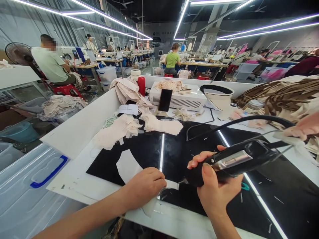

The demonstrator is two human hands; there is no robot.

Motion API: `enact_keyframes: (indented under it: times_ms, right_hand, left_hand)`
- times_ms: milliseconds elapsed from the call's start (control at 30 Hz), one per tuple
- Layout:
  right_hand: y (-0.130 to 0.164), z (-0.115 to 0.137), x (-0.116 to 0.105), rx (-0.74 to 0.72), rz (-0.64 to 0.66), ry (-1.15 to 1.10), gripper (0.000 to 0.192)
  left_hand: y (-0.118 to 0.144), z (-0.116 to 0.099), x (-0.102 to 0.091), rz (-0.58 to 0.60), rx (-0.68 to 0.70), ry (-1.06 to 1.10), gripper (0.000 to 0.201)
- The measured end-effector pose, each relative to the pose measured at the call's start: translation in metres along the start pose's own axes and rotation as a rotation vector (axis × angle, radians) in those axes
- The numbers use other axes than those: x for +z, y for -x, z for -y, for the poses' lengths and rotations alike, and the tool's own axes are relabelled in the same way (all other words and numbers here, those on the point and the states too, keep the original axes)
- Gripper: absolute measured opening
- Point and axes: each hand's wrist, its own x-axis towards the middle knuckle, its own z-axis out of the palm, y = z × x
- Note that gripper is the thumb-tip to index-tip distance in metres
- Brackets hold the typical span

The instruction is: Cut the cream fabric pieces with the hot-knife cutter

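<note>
One pale piece (172, 184) lies near the front edge of the table (74, 187).
The left hand (146, 186) clamps its fingers on it, seemingly for steadiness; the right hand's (218, 189) fingers wrap the black tool (235, 161), perhaps to aim its tip.

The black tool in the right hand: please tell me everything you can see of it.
The black tool has a rounded, plastic-looking body with a silvery panel along its side. The right hand grips it around its front, slanting it over the black surface. Its narrow tip points toward the pale piece beside the left hand. A black cord seems to leave its rear. Whether it runs is unclear.
</note>
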Motion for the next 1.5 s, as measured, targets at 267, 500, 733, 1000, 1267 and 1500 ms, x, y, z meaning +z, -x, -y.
enact_keyframes:
  times_ms: [267, 500, 733, 1000, 1267, 1500]
  right_hand:
    - [-0.001, 0.001, 0.0, -0.005, 0.0, -0.003, 0.047]
    - [-0.001, 0.003, 0.004, 0.013, -0.025, -0.005, 0.047]
    - [-0.001, 0.003, 0.018, 0.024, 0.008, -0.071, 0.044]
    - [0.004, -0.003, 0.021, 0.029, 0.05, -0.081, 0.044]
    - [0.005, -0.003, 0.023, 0.024, 0.056, -0.092, 0.044]
    - [0.007, -0.001, 0.023, 0.033, 0.043, -0.04, 0.042]
  left_hand:
    - [0.004, 0.0, 0.002, 0.011, -0.022, -0.038, 0.016]
    - [0.009, 0.002, 0.005, 0.021, -0.015, -0.049, 0.017]
    - [0.008, 0.001, 0.006, -0.026, 0.012, -0.066, 0.016]
    - [0.008, -0.001, 0.006, 0.001, -0.009, -0.07, 0.015]
    - [0.01, 0.0, 0.007, -0.001, -0.004, -0.07, 0.019]
    - [0.011, 0.002, 0.009, -0.008, 0.007, -0.073, 0.018]
